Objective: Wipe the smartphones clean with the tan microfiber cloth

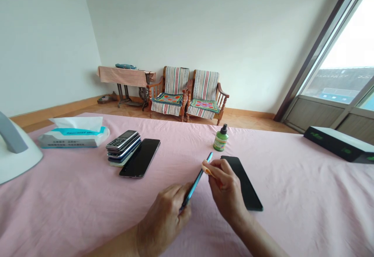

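My left hand (165,214) is closed round the lower end of a blue-edged smartphone (196,183), which is tilted up on its side so that mostly its thin edge shows. Pinched in my right hand (228,188) is a small orange and white cloth (208,169), pressed against the phone's edge near its upper end. Partly behind my right hand a black smartphone (247,186) lies flat on the pink cloth. A green spray bottle (221,138) with a black top stands upright just beyond both hands.
Left of my hands lie another black smartphone (142,157) and a stack of phones (122,146). A tissue pack (74,134) and a white, grey-handled object (14,147) are farther left. At the right is a black box (339,144). Two chairs (201,89) stand beyond the table (292,179).
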`<state>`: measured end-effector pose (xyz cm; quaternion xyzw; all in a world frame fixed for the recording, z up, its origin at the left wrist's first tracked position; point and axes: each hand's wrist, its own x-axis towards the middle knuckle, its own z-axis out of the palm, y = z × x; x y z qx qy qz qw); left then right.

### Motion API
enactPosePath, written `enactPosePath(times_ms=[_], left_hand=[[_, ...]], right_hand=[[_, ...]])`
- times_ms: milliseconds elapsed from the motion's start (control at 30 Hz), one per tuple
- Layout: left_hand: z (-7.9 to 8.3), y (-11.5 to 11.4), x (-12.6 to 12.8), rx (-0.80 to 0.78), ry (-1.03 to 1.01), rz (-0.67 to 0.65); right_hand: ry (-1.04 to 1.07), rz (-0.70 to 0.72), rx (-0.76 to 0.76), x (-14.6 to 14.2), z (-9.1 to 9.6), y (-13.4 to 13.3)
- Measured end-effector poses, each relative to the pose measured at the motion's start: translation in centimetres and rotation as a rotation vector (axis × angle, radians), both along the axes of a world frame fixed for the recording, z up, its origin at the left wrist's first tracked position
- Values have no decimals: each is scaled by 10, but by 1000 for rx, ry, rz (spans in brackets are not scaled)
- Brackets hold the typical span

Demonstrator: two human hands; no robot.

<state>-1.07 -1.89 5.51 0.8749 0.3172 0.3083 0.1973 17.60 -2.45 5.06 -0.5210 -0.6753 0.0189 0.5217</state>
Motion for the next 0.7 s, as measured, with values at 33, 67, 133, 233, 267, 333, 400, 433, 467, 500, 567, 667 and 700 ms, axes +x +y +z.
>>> enactPosePath(times_ms=[33,67,133,233,267,333,400,433,467,500,567,667,700], left_hand=[[0,0,0,-7,-6,-1],[0,1,0,-13,-10,-3],[0,1,0,-19,-13,-5],[2,0,1,-12,-12,-7],[2,0,2,-9,-11,-9],[2,-1,1,-10,-13,-11],[1,0,0,-27,-17,-14],[0,0,0,-39,-20,-16],[-1,0,-1,-52,-26,-18],[-1,1,-1,-65,-33,-16],[-3,2,-2,-86,-58,-2],[-2,3,-2,-101,-124,-38],[-1,4,-2,-106,-147,-58]], right_hand=[[-12,29,0,-5,0,-4],[-23,52,-1,-8,0,-6],[-25,48,-9,-7,1,-3],[9,-57,-32,10,1,14],[19,-92,-34,16,1,19],[23,-108,-37,23,0,24],[6,-60,-27,19,0,19],[-4,-22,-20,14,0,13],[-15,19,-7,7,1,6],[-20,55,3,-1,1,-1],[-18,134,9,-18,3,-16],[-20,243,1,-38,5,-34],[-29,272,1,-43,5,-38]])
